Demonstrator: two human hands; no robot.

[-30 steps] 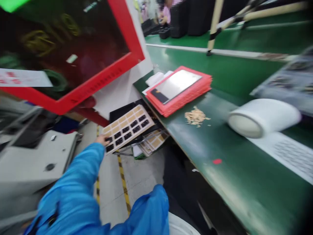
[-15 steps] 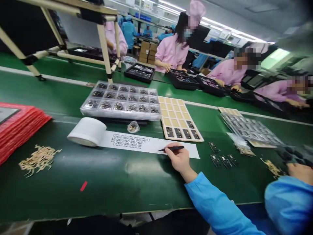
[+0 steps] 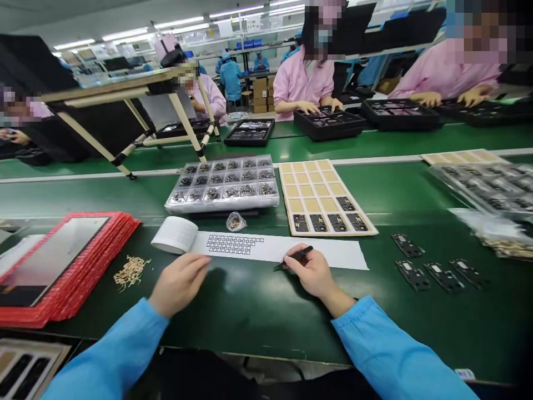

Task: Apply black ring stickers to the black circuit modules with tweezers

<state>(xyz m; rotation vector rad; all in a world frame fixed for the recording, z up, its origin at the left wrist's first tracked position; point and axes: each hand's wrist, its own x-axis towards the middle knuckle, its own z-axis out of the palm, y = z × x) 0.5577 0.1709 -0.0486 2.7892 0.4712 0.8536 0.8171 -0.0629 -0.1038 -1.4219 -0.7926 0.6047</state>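
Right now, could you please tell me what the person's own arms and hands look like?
The left sleeve and right sleeve are bright blue, loose and lightly creased, ending near the wrists, with no markings or cables that I can see. The left hand and right hand are bare, without visible gloves.

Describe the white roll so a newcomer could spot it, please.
On the green bench, find the long white strip. The white roll sits at its left end, just beyond the left hand; unlike the compartmented clear box nearby, it is rounded and opaque.
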